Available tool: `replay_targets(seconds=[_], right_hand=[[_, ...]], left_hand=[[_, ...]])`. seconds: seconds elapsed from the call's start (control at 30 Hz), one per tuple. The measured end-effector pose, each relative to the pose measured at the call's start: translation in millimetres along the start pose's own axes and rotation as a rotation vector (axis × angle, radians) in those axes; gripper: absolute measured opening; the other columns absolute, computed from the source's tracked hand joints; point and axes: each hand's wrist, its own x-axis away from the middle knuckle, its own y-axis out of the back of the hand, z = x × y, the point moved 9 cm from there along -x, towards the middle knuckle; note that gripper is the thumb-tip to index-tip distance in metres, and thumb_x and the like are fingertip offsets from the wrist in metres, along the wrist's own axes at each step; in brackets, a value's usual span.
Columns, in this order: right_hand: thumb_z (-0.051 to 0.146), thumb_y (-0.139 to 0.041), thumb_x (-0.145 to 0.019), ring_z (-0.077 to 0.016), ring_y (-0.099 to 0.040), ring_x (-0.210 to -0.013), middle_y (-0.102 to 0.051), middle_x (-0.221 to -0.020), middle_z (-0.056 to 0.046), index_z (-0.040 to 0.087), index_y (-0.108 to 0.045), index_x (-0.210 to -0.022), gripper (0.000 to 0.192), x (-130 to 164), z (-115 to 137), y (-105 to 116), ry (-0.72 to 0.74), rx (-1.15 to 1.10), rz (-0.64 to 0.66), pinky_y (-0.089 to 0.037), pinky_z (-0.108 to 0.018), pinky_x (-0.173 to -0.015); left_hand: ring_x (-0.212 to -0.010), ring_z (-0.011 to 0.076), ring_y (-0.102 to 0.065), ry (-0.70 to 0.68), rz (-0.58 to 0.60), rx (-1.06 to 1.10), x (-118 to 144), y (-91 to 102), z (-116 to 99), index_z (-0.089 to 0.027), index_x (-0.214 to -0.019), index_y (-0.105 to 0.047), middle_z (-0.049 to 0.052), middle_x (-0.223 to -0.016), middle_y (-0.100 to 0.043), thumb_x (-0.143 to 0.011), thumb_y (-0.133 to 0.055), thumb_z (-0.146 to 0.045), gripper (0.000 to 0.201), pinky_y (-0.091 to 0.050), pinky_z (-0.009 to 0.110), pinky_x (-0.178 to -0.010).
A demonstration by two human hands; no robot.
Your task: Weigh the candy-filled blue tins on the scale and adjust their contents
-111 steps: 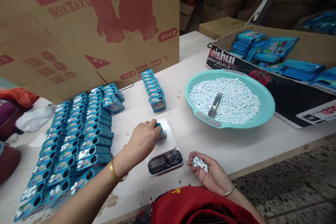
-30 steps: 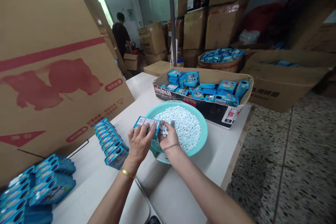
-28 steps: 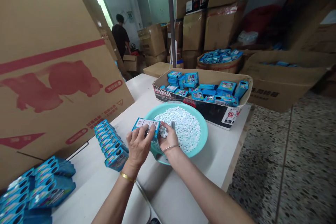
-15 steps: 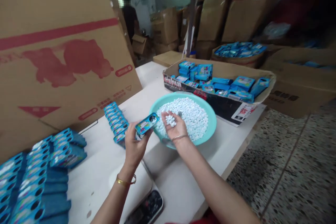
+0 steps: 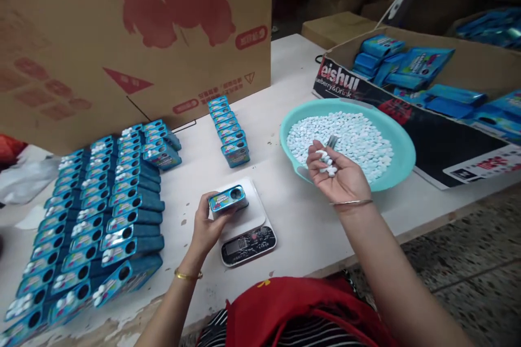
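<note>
Now L hand [image 5: 207, 226] holds tin [image 5: 227, 199].

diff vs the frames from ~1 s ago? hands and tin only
The left hand brought the blue tin down from beside the teal basin onto the scale, turned hole-side up. The right hand drew back from the tablets in the basin, palm up. Unchanged: left grips the tin, right cups a few white tablets.

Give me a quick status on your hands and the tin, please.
Left hand holds blue tin on scale. Right hand cupped, holding white tablets by basin. Nothing in the way.
</note>
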Motion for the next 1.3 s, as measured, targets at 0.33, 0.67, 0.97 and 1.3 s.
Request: replay_targets(seconds=[0.33,0.67,0.97,1.3], right_hand=[[0.01,-0.036,-0.092,-0.0126,-0.065,-0.071,-0.062,-0.086,-0.009,0.011,-0.06,-0.101,0.026,16.0,40.4,29.8,0.238,-0.004,-0.161,-0.055,-0.017,-0.046],[0.008,-0.038,-0.092,-0.0169,-0.069,-0.082,-0.063,-0.095,-0.009,0.015,-0.059,-0.103,0.024,18.8,50.5,36.9,0.337,-0.018,-0.23,-0.062,-0.022,-0.059],[0.01,-0.033,-0.093,-0.0103,-0.063,-0.08,-0.065,-0.089,-0.007,0.019,-0.065,-0.093,0.032,17.0,36.9,26.5,0.238,0.18,-0.083,-0.054,-0.016,-0.052],[0.015,-0.042,-0.089,-0.003,-0.042,-0.042,-0.059,-0.065,-0.002,0.008,-0.063,-0.094,0.022,36.2,-104.9,-14.9,-0.398,0.337,0.146,-0.025,-0.008,-0.029]], left_hand=[[-0.1,0.0215,-0.06,-0.084,-0.249,0.212,7.4,75.3,-9.8,-0.019,-0.117,-0.054,0.01,-0.106,-0.063,-0.08,-0.062,-0.045,0.046,-0.045,0.039,-0.092],[-0.085,0.0152,-0.062,-0.047,-0.392,0.244,14.7,103.1,-2.6,-0.02,-0.108,-0.06,0.004,-0.092,-0.063,-0.081,-0.064,-0.035,0.031,-0.051,0.032,-0.082],[-0.086,0.0158,-0.062,-0.027,-0.289,0.261,9.3,88.6,-3.9,-0.019,-0.109,-0.06,0.004,-0.095,-0.063,-0.079,-0.067,-0.036,0.035,-0.053,0.033,-0.082],[-0.087,0.0177,-0.06,-0.218,-0.069,-0.035,-1.8,51.8,-50.7,-0.02,-0.109,-0.059,0.005,-0.097,-0.063,-0.081,-0.065,-0.025,0.03,-0.049,0.031,-0.074]])
